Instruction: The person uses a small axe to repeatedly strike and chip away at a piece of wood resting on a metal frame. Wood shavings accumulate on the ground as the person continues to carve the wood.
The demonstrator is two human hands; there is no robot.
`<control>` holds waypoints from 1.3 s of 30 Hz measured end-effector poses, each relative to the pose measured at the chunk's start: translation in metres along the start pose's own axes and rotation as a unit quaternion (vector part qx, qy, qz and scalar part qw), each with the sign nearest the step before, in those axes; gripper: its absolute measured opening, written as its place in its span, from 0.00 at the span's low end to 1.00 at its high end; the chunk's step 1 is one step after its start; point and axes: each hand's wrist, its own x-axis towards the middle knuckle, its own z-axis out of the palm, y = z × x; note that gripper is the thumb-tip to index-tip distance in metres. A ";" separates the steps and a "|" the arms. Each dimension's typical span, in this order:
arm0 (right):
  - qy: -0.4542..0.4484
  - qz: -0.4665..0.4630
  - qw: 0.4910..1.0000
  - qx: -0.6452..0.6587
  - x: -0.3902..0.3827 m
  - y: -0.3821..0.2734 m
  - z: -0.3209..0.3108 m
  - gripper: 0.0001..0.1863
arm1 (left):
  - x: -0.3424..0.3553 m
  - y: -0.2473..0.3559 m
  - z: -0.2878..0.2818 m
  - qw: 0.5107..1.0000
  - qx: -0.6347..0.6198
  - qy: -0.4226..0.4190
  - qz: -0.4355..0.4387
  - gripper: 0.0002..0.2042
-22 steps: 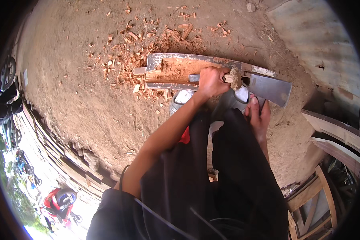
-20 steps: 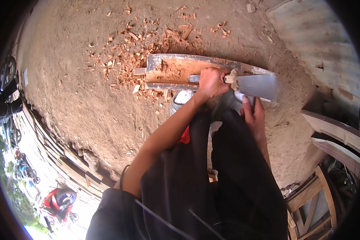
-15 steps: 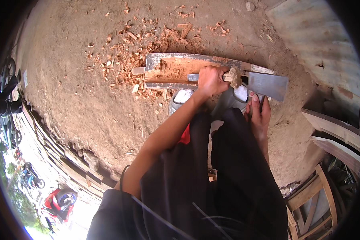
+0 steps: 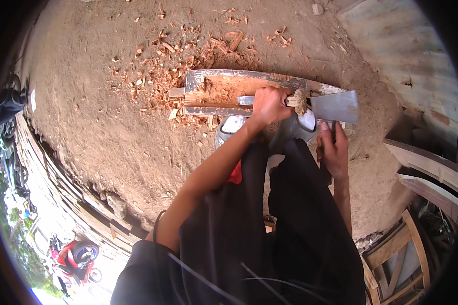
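Left grip (knuckles up) clasps chisel.

Around the grip of the left hand, the floor is of brown, uneven earth. Beyond this grip, to the right, stands a wall of corrugated sheet; behind the grip, also right, is a wooden frame. Far left of the grip, past long planks, strong daylight surrounds a red motorcycle.
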 end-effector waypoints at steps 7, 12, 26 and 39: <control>0.000 0.025 0.999 0.046 0.008 0.011 0.010 0.16 | 0.001 0.002 0.000 1.000 0.018 -0.016 -0.009 0.11; 0.086 0.009 0.990 0.115 0.002 0.011 0.013 0.16 | 0.005 0.003 0.002 0.999 0.038 -0.025 -0.021 0.12; 0.033 0.002 0.989 0.147 -0.001 0.014 0.018 0.19 | 0.003 0.001 -0.010 1.000 0.018 0.008 -0.012 0.13; 0.096 0.033 0.991 0.092 -0.012 0.006 0.014 0.17 | 0.001 0.008 0.000 1.000 -0.008 -0.021 0.016 0.11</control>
